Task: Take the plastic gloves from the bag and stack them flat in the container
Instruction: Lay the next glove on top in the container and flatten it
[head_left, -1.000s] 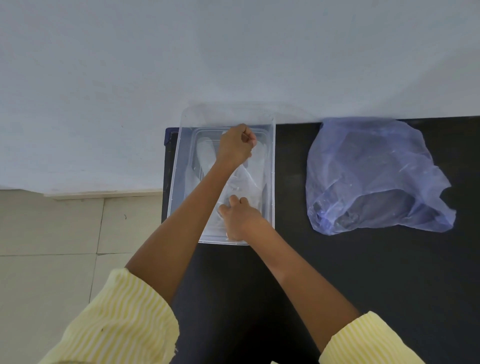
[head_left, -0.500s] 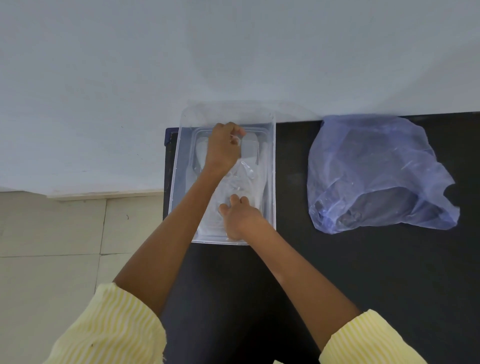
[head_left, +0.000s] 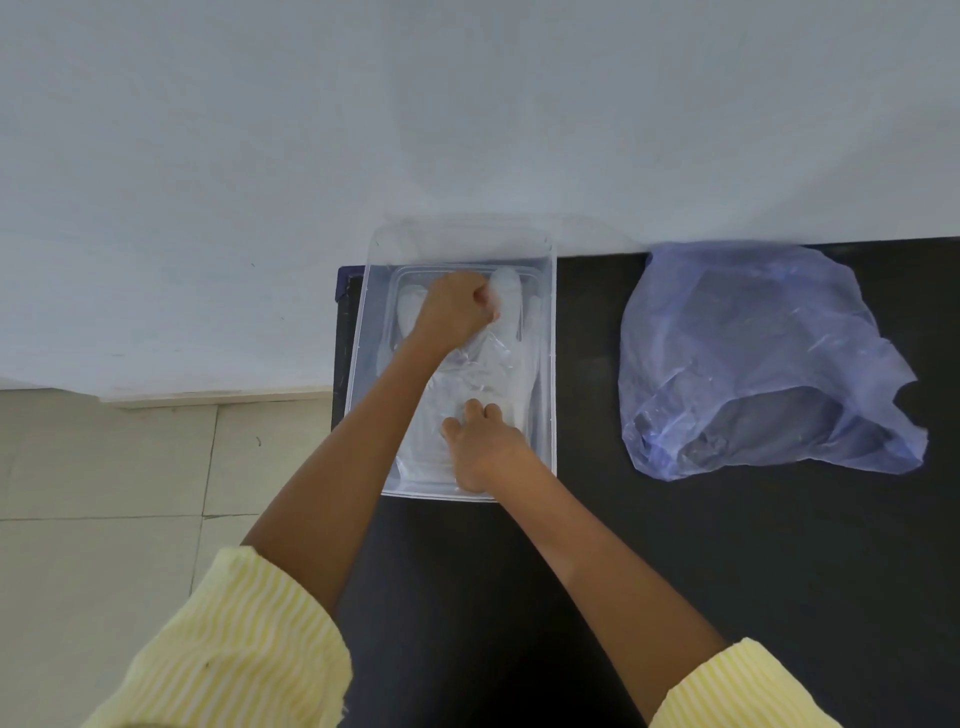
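A clear plastic container stands at the left end of the black table. Clear plastic gloves lie flat inside it, fingers pointing to the far end. My left hand is closed near the far end of the container, pinching the top glove by its fingers. My right hand presses on the glove's cuff end at the near side, fingers bent down on the plastic. A crumpled bluish plastic bag lies on the table to the right, apart from both hands.
The black table runs right and toward me. A white wall stands right behind the container. Pale floor tiles show on the left, past the table's edge.
My left hand has shifted a little to the left and lower at the far end of the container, drawing the glove flatter. My right hand has stayed on the cuff end.
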